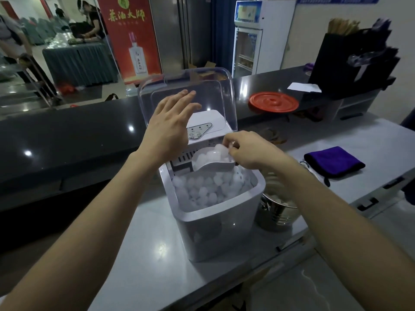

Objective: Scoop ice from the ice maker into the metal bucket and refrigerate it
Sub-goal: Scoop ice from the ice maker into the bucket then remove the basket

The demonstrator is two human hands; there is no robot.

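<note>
Pinching the heaped scoop [213, 163] by its right end, your right hand [249, 151] holds it over the ice maker [215, 225] at frame centre. Your left hand [168, 129] spreads its fingers [186, 95] wide at the raised clear lid [224, 97]. Just right of the machine, the metal bucket [278, 214] stands on the tabletop [157, 254], some ice [277, 199] inside.

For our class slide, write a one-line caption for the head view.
Right hand holds a scoop full of ice over the ice maker; left hand at its raised lid; metal bucket beside.
</note>
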